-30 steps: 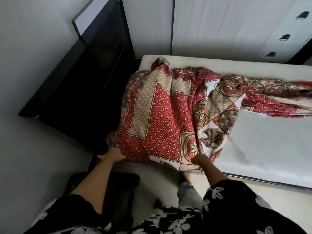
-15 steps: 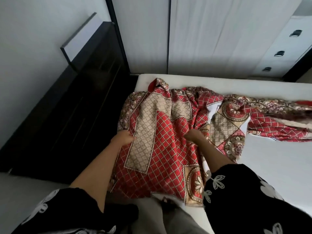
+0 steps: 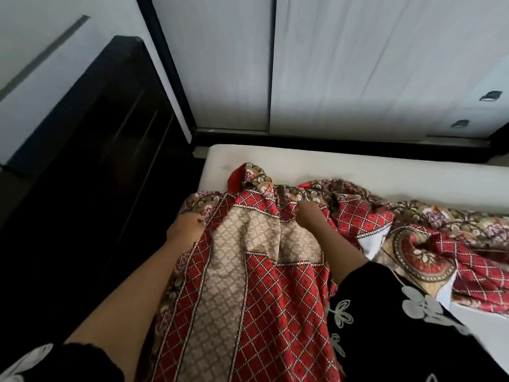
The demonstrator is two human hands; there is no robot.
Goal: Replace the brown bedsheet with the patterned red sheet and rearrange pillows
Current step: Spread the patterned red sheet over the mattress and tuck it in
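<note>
Patterned red sheet (image 3: 264, 285) bunched and rumpled across the near-left part of the bare white mattress (image 3: 358, 166), its red lattice and beige panels running from the mattress's top-left corner down toward the camera and off the near edge, with a further crumpled stretch trailing right along the mattress surface. Left hand (image 3: 184, 228) at the sheet's left border, fingers curled tight into a fold of the fabric, gripping it just inside the mattress's left edge. Right hand (image 3: 309, 217) a little farther onto the mattress, also closed around a gathered ridge of the same sheet, knuckles up, cloth puckered between the two hands. Both forearms reaching forward over the mattress, black sleeves with white flower print (image 3: 413, 312) showing at the bottom and the right of the view. Far strip of the mattress, beyond the sheet, uncovered and pale. Dark wooden furniture (image 3: 91, 166) immediately left of the mattress. White wardrobe doors (image 3: 344, 64) upright behind the mattress's far edge, small metal handles (image 3: 490, 95) at the right end. No sharp detail in the sheet's folds at the far right, somewhat blurred.
</note>
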